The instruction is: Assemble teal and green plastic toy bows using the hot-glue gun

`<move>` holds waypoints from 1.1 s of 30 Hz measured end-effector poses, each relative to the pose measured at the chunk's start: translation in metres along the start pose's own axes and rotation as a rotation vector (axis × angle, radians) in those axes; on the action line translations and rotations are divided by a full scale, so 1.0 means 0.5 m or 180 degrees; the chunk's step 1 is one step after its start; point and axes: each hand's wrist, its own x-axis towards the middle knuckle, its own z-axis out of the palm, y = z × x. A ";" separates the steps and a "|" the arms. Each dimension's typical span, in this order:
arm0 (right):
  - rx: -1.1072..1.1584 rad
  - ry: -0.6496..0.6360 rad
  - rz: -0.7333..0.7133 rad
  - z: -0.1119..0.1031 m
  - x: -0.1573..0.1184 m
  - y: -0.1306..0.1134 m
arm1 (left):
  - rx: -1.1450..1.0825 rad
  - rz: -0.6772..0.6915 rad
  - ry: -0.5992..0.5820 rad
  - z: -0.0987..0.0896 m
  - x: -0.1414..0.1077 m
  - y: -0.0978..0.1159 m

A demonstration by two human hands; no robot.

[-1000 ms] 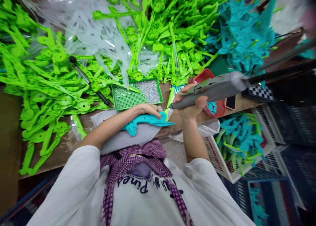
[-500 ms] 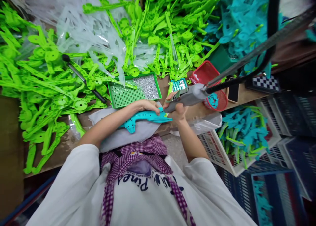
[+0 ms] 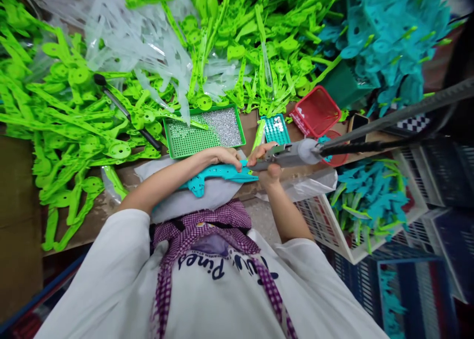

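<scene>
A turquoise plastic part (image 3: pixel 218 173) lies over a grey cloth at the table's front edge, and my left hand (image 3: pixel 227 157) is closed on its right portion. My right hand (image 3: pixel 267 167) is wrapped round a grey power screwdriver (image 3: pixel 292 153), held nearly level with its tip at the part's right end. A cord and a dark strap run from the tool's rear to the upper right. Behind my hands sits a green tray (image 3: pixel 192 144) with small silver screws in its right half. A small teal tray (image 3: pixel 277 130) with silver pieces stands right of it.
Bright green plastic parts (image 3: pixel 85 111) are heaped along the left and back, with clear plastic bags among them. Turquoise parts (image 3: pixel 392 37) pile up at the back right. Red baskets (image 3: pixel 320 110) stand near the tool. A white crate (image 3: pixel 348 252) of turquoise and green parts is at the right.
The screwdriver is now more level, its rear shifted slightly right and down, along with the cord. My left hand still holds the turquoise part. The view has shifted slightly.
</scene>
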 end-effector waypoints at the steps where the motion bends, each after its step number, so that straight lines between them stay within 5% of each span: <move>1: 0.0076 0.0001 -0.0036 0.001 0.003 -0.013 | -0.0073 0.0022 -0.0002 0.001 -0.004 0.002; 7: 0.0671 0.0540 -0.1079 0.024 0.052 -0.117 | -0.0126 0.0421 0.0125 0.016 -0.021 0.015; 11: 0.0850 0.0599 -0.1190 0.057 0.100 -0.134 | 0.0625 0.0928 0.1015 0.039 -0.058 0.011; 15: 0.1027 0.0605 -0.0831 0.123 0.140 -0.107 | 0.1572 0.1154 0.2122 0.089 -0.177 -0.035; 18: 0.0812 0.0246 -0.0558 0.196 0.174 -0.063 | 0.2057 0.1199 0.2486 0.139 -0.287 -0.105; 22: 0.0601 -0.0124 -0.0334 0.279 0.226 0.008 | 0.2427 0.1026 0.3664 0.197 -0.383 -0.211; 28: 0.0719 -0.0126 -0.0692 0.318 0.262 0.054 | 0.2523 0.0929 0.4808 0.235 -0.401 -0.282; 33: 0.0526 -0.0097 -0.0668 0.324 0.266 0.060 | 0.2276 0.1771 0.4865 0.263 -0.387 -0.258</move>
